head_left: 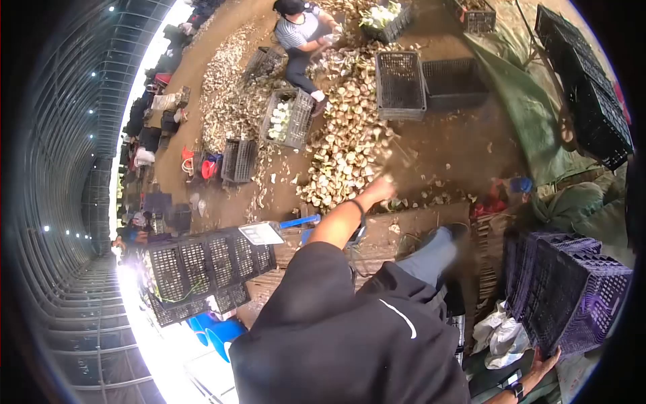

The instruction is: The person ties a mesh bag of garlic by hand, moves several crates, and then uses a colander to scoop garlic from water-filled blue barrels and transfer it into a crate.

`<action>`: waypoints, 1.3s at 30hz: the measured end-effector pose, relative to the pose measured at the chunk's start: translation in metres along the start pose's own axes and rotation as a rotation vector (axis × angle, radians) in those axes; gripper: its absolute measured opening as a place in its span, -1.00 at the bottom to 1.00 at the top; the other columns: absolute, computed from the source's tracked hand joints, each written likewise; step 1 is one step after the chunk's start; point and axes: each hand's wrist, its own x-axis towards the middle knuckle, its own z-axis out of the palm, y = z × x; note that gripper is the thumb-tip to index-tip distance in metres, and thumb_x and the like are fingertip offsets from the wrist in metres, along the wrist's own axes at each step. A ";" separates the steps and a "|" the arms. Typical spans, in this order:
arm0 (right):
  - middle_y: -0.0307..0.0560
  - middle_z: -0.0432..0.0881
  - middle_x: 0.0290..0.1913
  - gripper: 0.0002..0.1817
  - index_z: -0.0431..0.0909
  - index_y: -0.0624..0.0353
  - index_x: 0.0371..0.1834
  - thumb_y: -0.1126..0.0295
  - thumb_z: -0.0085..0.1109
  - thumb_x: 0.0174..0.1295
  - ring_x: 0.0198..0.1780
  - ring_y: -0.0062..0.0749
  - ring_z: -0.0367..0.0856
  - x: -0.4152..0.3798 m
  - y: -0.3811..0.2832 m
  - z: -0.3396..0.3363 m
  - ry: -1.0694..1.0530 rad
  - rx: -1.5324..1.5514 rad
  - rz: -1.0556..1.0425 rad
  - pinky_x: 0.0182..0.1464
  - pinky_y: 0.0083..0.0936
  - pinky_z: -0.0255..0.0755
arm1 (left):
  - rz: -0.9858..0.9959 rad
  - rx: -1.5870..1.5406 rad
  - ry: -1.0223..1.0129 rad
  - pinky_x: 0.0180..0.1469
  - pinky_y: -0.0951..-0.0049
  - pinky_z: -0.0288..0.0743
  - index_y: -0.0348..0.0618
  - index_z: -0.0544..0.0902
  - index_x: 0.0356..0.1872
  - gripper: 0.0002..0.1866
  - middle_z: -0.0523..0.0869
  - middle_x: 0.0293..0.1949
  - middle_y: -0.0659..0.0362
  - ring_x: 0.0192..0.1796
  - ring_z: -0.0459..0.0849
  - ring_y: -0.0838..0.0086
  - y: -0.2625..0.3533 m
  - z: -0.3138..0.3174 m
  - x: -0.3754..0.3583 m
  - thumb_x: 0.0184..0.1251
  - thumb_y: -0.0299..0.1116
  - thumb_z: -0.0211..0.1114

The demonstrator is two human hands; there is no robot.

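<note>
Left hand (378,190) stretched toward vegetable pile (346,145), blurred, grip unclear; right hand (542,363) open, fingers pressed against dark crate (565,296).

A person (301,30) crouches far off beside a crate of pale vegetables (288,119). Empty dark crates (400,84) sit far right.

The person wears a black short-sleeved top (350,330) with a thin white stripe, blue-grey trousers (427,259), a dark wristband (362,210), and a black wristwatch (517,389).
</note>
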 end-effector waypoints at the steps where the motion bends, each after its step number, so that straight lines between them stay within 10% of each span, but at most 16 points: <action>1: -0.06 0.63 0.11 -0.51 0.53 0.19 0.18 0.12 0.19 0.29 0.09 -0.16 0.63 0.005 0.007 -0.011 -0.056 0.067 0.004 0.13 -0.22 0.53 | 0.028 0.028 0.047 -0.63 0.40 0.31 -0.15 0.55 -0.76 -0.74 0.54 -0.75 0.18 -0.69 0.50 0.49 0.002 0.001 0.039 0.08 -0.34 0.24; 2: -0.04 0.57 0.20 -0.43 0.47 0.21 0.26 0.11 0.22 0.25 0.16 -0.21 0.57 -0.014 0.011 0.000 -0.111 0.133 0.013 0.19 -0.25 0.47 | -0.052 -0.225 0.028 -0.61 0.40 0.34 -0.14 0.59 -0.67 -0.78 0.57 -0.70 0.20 -0.66 0.52 0.50 0.013 -0.021 0.076 0.12 -0.34 0.25; 4: 0.03 0.37 0.36 -0.35 0.30 0.28 0.42 0.21 0.13 0.30 0.35 -0.22 0.39 -0.122 0.022 0.043 -0.341 -0.685 -0.804 0.35 -0.24 0.34 | -0.373 -1.218 -0.114 -0.57 0.42 0.39 -0.11 0.67 -0.50 -0.86 0.63 -0.61 0.25 -0.60 0.56 0.51 0.058 -0.066 0.136 0.20 -0.33 0.28; 5: 0.02 0.40 0.34 -0.38 0.34 0.26 0.39 0.20 0.13 0.30 0.33 -0.24 0.42 -0.129 0.016 0.045 -0.262 -0.672 -0.810 0.31 -0.24 0.38 | -0.402 -1.441 -0.191 -0.55 0.43 0.41 -0.10 0.71 -0.42 -0.88 0.66 -0.57 0.27 -0.57 0.58 0.52 0.085 -0.091 0.166 0.24 -0.33 0.29; 12: 0.07 0.66 0.02 -0.66 0.56 0.31 0.04 0.29 -0.05 0.43 -0.05 -0.24 0.68 -0.136 -0.003 -0.032 0.021 0.239 -0.166 0.00 -0.28 0.64 | -0.269 -1.263 -0.667 -0.34 0.64 0.46 -0.09 0.68 -0.14 -0.74 0.72 -0.35 0.31 -0.35 0.61 0.71 0.264 -0.170 0.334 0.39 -0.12 0.33; 17: 0.11 0.63 0.04 -0.61 0.46 0.46 0.15 0.36 -0.18 0.48 0.03 -0.12 0.66 -0.310 0.022 -0.004 0.132 0.641 -0.434 0.06 -0.18 0.61 | -0.302 -1.231 -0.869 -0.21 0.47 0.51 -0.06 0.57 0.19 -0.28 0.70 -0.14 0.21 -0.19 0.63 0.52 0.441 -0.210 0.383 0.19 0.28 0.36; 18: 0.09 0.62 0.04 -0.63 0.47 0.43 0.15 0.36 -0.09 0.46 0.03 -0.15 0.65 -0.338 0.050 -0.016 0.405 0.039 -0.589 0.04 -0.23 0.60 | -0.258 -1.174 -0.932 -0.05 0.31 0.56 -0.04 0.47 0.33 -0.10 0.64 0.08 0.08 -0.01 0.62 0.31 0.472 -0.202 0.389 0.10 0.41 0.33; 21: 0.04 0.62 0.03 -0.59 0.47 0.35 0.19 0.46 0.18 0.29 0.01 -0.26 0.63 -0.414 0.154 -0.051 0.738 -0.110 -0.574 0.01 -0.34 0.55 | -0.214 -1.199 -1.091 0.18 -0.01 0.48 -0.02 0.05 0.56 0.22 0.33 0.37 -0.30 0.24 0.47 -0.12 0.550 -0.180 0.390 -0.01 0.48 0.35; 24: -0.03 0.65 -0.04 -0.57 0.54 0.30 0.11 0.56 0.29 0.12 -0.06 -0.32 0.62 -0.483 0.244 -0.051 0.890 0.230 -0.427 -0.01 -0.41 0.52 | -0.407 -1.452 -1.153 0.23 -0.24 0.41 0.08 -0.03 0.58 0.26 0.23 0.34 -0.52 0.30 0.37 -0.32 0.599 -0.134 0.394 -0.07 0.47 0.40; 25: -0.04 0.67 -0.09 -0.62 0.57 0.30 0.05 0.56 0.27 0.11 -0.10 -0.33 0.64 -0.503 0.246 -0.030 0.945 0.417 -0.367 -0.02 -0.42 0.52 | -0.164 -1.487 -1.171 0.18 -0.19 0.48 0.05 -0.07 0.57 0.15 0.33 0.29 -0.50 0.25 0.49 -0.20 0.601 -0.159 0.381 0.11 0.32 0.39; 29: -0.06 0.73 -0.26 -0.79 0.66 0.30 -0.17 0.49 0.14 0.15 -0.25 -0.36 0.69 -0.555 0.303 0.027 1.247 0.764 -0.198 -0.13 -0.42 0.55 | -0.450 -1.664 -1.362 0.06 0.43 0.58 -0.48 0.38 0.19 -0.38 0.66 0.02 -0.16 0.09 0.66 0.27 0.622 -0.082 0.417 0.27 -0.29 0.45; 32: -0.07 0.69 -0.30 -0.86 0.60 0.28 -0.30 0.45 0.18 0.12 -0.26 -0.32 0.67 -0.559 0.374 0.058 1.521 0.910 0.126 -0.16 -0.32 0.59 | -0.136 -1.501 -1.185 0.10 0.27 0.69 -0.47 0.55 0.02 -0.48 0.69 -0.05 -0.18 -0.01 0.71 0.09 0.632 0.023 0.479 0.37 -0.09 0.27; 34: -0.06 0.67 -0.33 -0.85 0.59 0.28 -0.32 0.42 0.19 0.11 -0.27 -0.28 0.67 -0.560 0.410 0.079 1.652 0.967 0.387 -0.19 -0.26 0.61 | -0.549 -1.597 -1.047 -0.03 0.34 0.76 -0.57 0.57 -0.08 -0.62 0.71 -0.13 -0.20 -0.02 0.72 0.09 0.657 0.051 0.521 0.24 -0.36 0.19; 39: 0.05 0.58 -0.36 -0.76 0.59 0.26 -0.24 0.31 0.15 0.15 -0.29 -0.10 0.64 -0.590 0.519 0.139 1.562 1.314 0.545 -0.32 0.06 0.60 | -0.685 -1.555 -0.873 -0.06 0.21 0.78 -0.68 0.52 -0.25 -0.64 0.70 -0.24 -0.17 -0.21 0.75 0.11 0.712 -0.055 0.438 0.23 -0.39 0.16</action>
